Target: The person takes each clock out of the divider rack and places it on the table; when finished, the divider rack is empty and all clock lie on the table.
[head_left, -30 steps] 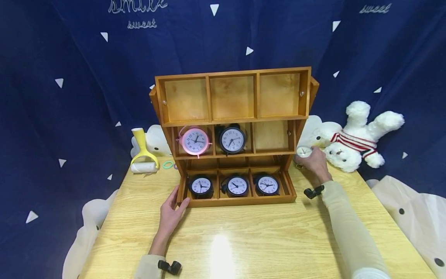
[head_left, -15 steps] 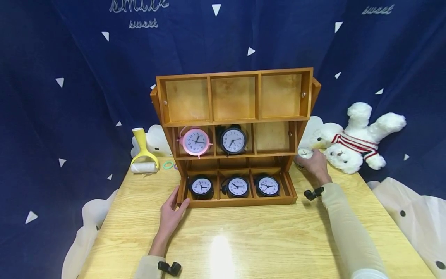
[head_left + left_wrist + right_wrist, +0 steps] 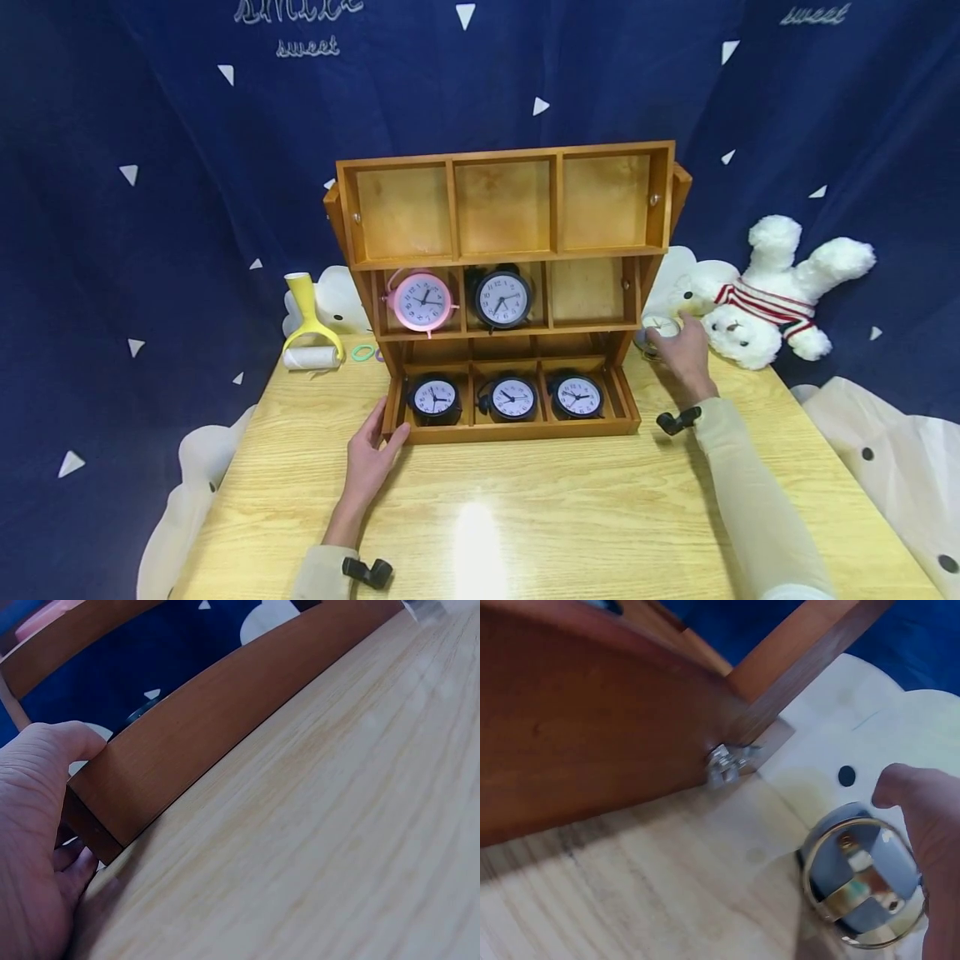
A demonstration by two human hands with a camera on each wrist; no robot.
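Observation:
A wooden tiered shelf [image 3: 506, 434] stands on the table, divided into compartments. Its bottom tray holds three black alarm clocks [image 3: 512, 398]; a pink alarm clock [image 3: 422, 302] and a black alarm clock [image 3: 502, 300] sit in the middle tier. My left hand [image 3: 369, 461] holds the tray's front left corner, thumb over the rim [image 3: 174, 742] and fingers along the outer side. Right of the shelf, a pale-faced alarm clock [image 3: 663, 325] rests at the table's back; the right wrist view shows its gold ring [image 3: 808, 881]. My right hand [image 3: 688, 358] is spread beside it, thumb close to its edge.
The top tier [image 3: 501, 208] has bare compartments, as does the middle tier's right compartment [image 3: 587, 292]. A white plush toy [image 3: 757, 308] lies upside down behind the right hand. At the back left are a yellow lint roller [image 3: 306, 308] and a green hair tie [image 3: 363, 352].
The fingers of my right hand have spread apart around the pale-faced clock, which stays in nearly the same place. My left hand keeps its hold on the shelf corner.

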